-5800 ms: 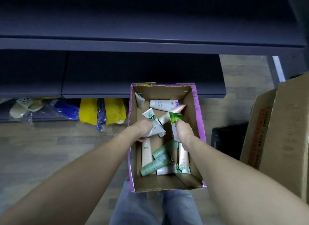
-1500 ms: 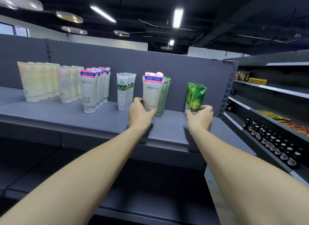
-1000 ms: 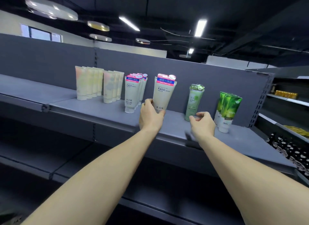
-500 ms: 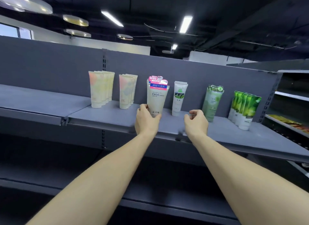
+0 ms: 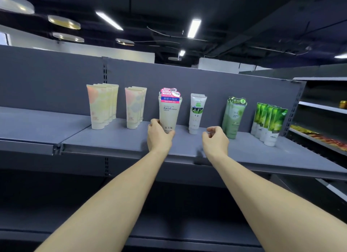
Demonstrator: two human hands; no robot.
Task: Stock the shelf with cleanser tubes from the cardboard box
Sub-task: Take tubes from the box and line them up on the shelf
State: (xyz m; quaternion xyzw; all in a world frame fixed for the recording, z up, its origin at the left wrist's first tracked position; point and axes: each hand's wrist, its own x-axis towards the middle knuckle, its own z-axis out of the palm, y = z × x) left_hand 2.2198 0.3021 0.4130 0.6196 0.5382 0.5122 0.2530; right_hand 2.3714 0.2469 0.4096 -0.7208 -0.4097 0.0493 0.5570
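Head view. A grey shelf point(image 5: 116, 139) is seen at chest height, backed by a grey panel point(image 5: 216, 79). Six groups of cleanser tubes are stood upright on their caps along it, each group in a file running toward the panel.

From the left: a file of pastel tubes point(image 5: 99, 106), then, just beside it, a shorter file of pastel tubes point(image 5: 133, 107). Next is the Facial tube point(image 5: 170, 112), cream with a pink and blue header, at the front of its own file. To its right stands a white tube file point(image 5: 196, 113) with a cow picture on the label. Further right are pale green tubes point(image 5: 234, 116), and well apart at the far right, bright green tubes point(image 5: 270, 122).

The left hand point(image 5: 159, 136) is held at the base of the Facial tube; its thumb and fingers are curled round the lower end, and the tube is gripped there. The tube is upright; its cap is hidden by the hand, so contact with the shelf cannot be told.

The right hand point(image 5: 216, 139) is held above the shelf, between the white file and the pale green tubes, touching neither. Its fingers are curled inward loosely and nothing is held in them.

The cardboard box is out of view. A second shelving unit point(image 5: 323, 105) with packaged goods is seen at the right edge. Ceiling lights point(image 5: 194, 28) are lit overhead.
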